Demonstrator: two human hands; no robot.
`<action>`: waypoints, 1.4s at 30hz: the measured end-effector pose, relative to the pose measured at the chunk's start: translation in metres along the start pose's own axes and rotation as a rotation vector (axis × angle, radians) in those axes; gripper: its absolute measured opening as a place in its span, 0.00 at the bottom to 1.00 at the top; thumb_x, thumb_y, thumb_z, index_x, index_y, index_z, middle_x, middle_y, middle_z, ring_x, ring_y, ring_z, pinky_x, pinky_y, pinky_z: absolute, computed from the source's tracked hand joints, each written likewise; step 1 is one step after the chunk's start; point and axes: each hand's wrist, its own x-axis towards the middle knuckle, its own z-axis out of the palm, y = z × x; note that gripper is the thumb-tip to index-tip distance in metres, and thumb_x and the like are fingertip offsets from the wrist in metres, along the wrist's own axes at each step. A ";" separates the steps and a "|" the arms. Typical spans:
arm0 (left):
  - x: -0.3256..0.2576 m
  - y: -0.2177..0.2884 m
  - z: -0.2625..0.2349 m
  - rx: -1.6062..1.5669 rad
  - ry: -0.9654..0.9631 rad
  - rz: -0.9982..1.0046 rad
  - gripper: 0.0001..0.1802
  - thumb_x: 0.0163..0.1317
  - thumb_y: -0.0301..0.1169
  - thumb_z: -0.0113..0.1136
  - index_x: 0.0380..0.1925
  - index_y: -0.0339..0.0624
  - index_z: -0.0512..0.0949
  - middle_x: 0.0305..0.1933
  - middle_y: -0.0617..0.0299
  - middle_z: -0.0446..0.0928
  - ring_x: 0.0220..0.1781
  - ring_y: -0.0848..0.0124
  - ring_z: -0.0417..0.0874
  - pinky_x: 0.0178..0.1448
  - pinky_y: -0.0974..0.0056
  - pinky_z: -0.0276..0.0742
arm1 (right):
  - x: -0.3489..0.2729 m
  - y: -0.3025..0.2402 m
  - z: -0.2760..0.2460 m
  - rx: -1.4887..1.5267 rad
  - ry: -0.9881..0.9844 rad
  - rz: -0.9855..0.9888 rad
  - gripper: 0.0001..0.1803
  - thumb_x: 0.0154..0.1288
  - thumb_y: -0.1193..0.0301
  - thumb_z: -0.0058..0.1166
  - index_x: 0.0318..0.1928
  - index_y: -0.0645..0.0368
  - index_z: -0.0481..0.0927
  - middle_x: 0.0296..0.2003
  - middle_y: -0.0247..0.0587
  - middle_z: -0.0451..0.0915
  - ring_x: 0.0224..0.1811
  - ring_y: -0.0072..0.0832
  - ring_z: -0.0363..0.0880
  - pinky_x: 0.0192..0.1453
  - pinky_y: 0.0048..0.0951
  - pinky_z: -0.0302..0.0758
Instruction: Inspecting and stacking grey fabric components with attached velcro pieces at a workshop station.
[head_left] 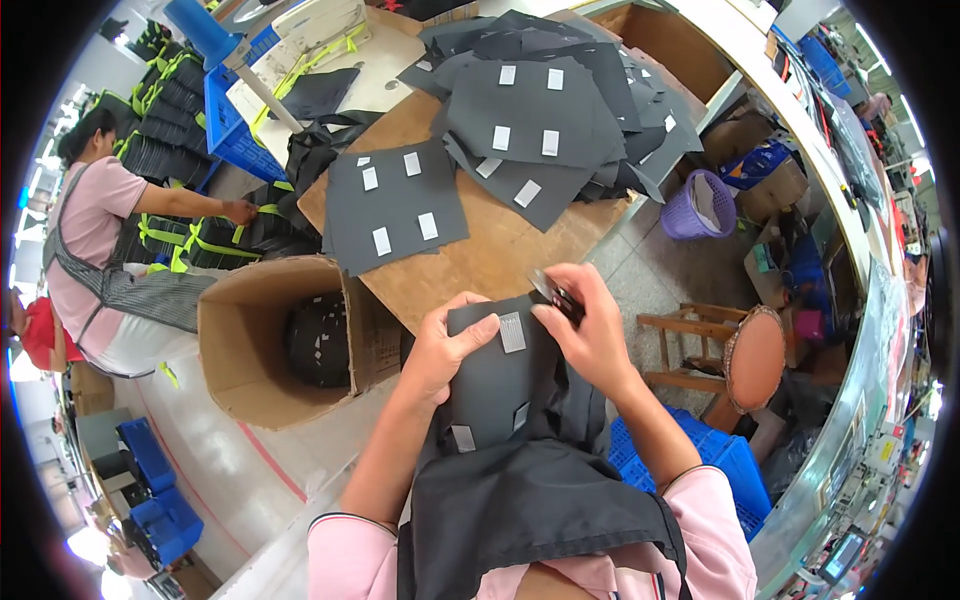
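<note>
In my lap lies a black fabric panel (488, 385) with small white rectangular patches, its upper edge raised. My left hand (447, 345) grips the panel's left side, thumb on top beside a patch. At its upper right corner, my right hand (590, 325) is closed around small dark metal thread snips (556, 297), whose tip is at the panel's edge. Just ahead stands a brown wooden tabletop (425, 285). On it, a flat black panel (395, 205) with white patches lies left of a large overlapping pile of similar panels (535, 110).
An open cardboard box (270, 335) with dark scraps stands at left. Beyond it, a person (95, 225) reaches toward black bundles tied with yellow-green strips. At right are a purple basket (690, 208), a round-topped wooden stool (755, 358) and a blue crate (735, 480).
</note>
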 end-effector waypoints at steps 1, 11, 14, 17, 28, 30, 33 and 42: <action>-0.002 -0.001 0.000 -0.056 0.040 0.018 0.12 0.54 0.32 0.64 0.35 0.39 0.74 0.31 0.66 0.75 0.31 0.80 0.75 0.35 0.73 0.72 | -0.008 0.000 -0.005 0.005 -0.011 0.001 0.16 0.51 0.74 0.60 0.41 0.59 0.73 0.29 0.40 0.70 0.28 0.32 0.72 0.40 0.30 0.72; -0.007 0.002 -0.002 -0.030 0.012 -0.050 0.11 0.58 0.36 0.56 0.33 0.38 0.75 0.30 0.65 0.75 0.29 0.80 0.74 0.34 0.74 0.70 | -0.015 -0.005 -0.011 -0.288 -0.111 -0.357 0.16 0.44 0.76 0.62 0.37 0.56 0.77 0.28 0.38 0.73 0.23 0.34 0.73 0.26 0.29 0.70; -0.006 0.003 -0.001 -0.067 0.011 -0.077 0.10 0.58 0.35 0.57 0.32 0.39 0.75 0.29 0.66 0.75 0.29 0.79 0.74 0.34 0.73 0.70 | -0.017 0.005 -0.010 -0.262 -0.081 -0.387 0.17 0.42 0.78 0.63 0.37 0.58 0.78 0.27 0.39 0.74 0.23 0.34 0.73 0.26 0.30 0.71; -0.008 0.001 -0.001 -0.070 0.061 -0.099 0.09 0.58 0.34 0.56 0.31 0.38 0.75 0.29 0.66 0.75 0.29 0.79 0.74 0.34 0.73 0.70 | -0.020 0.000 -0.013 -0.261 -0.058 -0.416 0.14 0.44 0.74 0.62 0.36 0.56 0.78 0.26 0.36 0.73 0.22 0.32 0.72 0.25 0.29 0.69; -0.007 0.000 -0.004 -0.019 0.056 -0.069 0.10 0.58 0.33 0.57 0.35 0.37 0.76 0.31 0.65 0.76 0.31 0.78 0.75 0.36 0.72 0.72 | -0.019 -0.004 -0.010 -0.238 -0.043 -0.349 0.14 0.46 0.77 0.62 0.36 0.59 0.77 0.28 0.38 0.73 0.23 0.31 0.72 0.26 0.27 0.68; -0.001 0.005 -0.002 -0.063 0.080 -0.065 0.11 0.58 0.33 0.58 0.36 0.37 0.76 0.31 0.64 0.76 0.32 0.78 0.76 0.36 0.72 0.72 | -0.017 0.006 -0.011 -0.063 -0.032 -0.176 0.16 0.48 0.81 0.59 0.40 0.62 0.75 0.26 0.38 0.71 0.24 0.26 0.70 0.25 0.24 0.67; 0.008 0.011 -0.008 -0.208 0.097 0.066 0.13 0.59 0.32 0.58 0.41 0.37 0.75 0.35 0.63 0.77 0.34 0.76 0.78 0.39 0.71 0.74 | -0.028 0.028 -0.007 0.423 -0.105 0.475 0.20 0.57 0.77 0.53 0.52 0.63 0.67 0.25 0.27 0.65 0.20 0.14 0.61 0.22 0.17 0.61; -0.002 -0.009 -0.021 -0.380 0.295 0.230 0.19 0.59 0.35 0.59 0.49 0.38 0.70 0.48 0.60 0.73 0.45 0.73 0.74 0.50 0.67 0.69 | -0.040 0.023 0.018 1.092 -0.124 0.837 0.10 0.65 0.66 0.50 0.29 0.56 0.70 0.15 0.27 0.67 0.10 0.13 0.55 0.16 0.18 0.53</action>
